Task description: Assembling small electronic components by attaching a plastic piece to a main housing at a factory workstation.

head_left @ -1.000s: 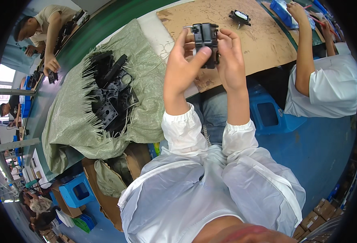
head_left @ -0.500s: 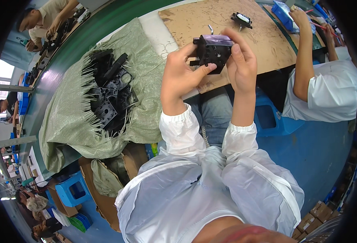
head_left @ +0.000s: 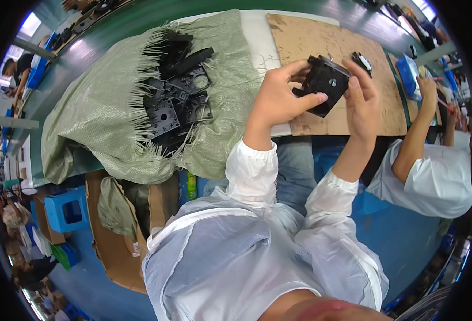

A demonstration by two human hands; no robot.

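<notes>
Both my hands hold a square black plastic housing (head_left: 326,80) tilted above the cardboard sheet. My left hand (head_left: 280,101) grips its left side, the thumb pressed on the face and the fingers round the back edge. At the right edge, my right hand (head_left: 363,107) has its thumb and forefinger against the corner. A small round metal spot shows in the middle of the housing's face. Beyond my right fingers lies another black part with a white piece (head_left: 362,63), partly hidden by them.
A green woven sack (head_left: 102,112) at left spills black plastic parts (head_left: 180,96). The brown cardboard sheet (head_left: 305,40) covers the bench before me. At right, a co-worker's arm (head_left: 420,120) reaches toward a blue bin (head_left: 409,77). Below left stand a cardboard box (head_left: 105,246) and a blue stool (head_left: 67,211).
My view has swung, shifting the bench and sack within it. The housing has turned in my hands and its purplish top edge no longer shows. Both hands stay at it.
</notes>
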